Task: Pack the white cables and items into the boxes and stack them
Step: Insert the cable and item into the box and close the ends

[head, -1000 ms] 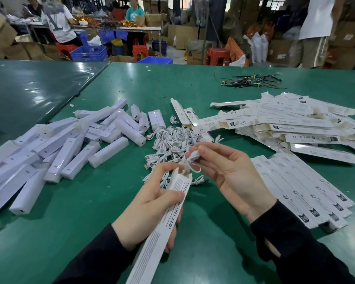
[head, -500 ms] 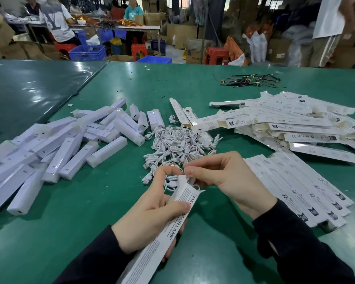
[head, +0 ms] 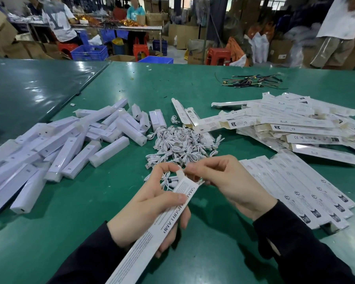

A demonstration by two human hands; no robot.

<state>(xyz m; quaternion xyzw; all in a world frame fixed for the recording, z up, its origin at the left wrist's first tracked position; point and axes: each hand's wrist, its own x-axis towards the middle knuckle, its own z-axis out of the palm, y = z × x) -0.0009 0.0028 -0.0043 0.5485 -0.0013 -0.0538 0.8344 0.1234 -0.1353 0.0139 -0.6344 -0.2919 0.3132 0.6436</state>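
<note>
Cable no longer showing in the right hand [head: 230,181]: it has closed in on the box [head: 168,218] mouth, pinching the end flap, likely tucking it shut. Left hand [head: 152,206] is still gripping the box mid-air. Cable probably inside; view unclear.

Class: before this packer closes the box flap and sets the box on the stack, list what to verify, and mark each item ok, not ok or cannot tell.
1. Left hand grips the box: ok.
2. Right hand pinches the flap: ok.
3. Cable fully inside the box: cannot tell.
4. Flap tucked shut: not ok.
5. Stack on the right within reach: ok.
6. Cable pile left for more boxes: ok.
</note>
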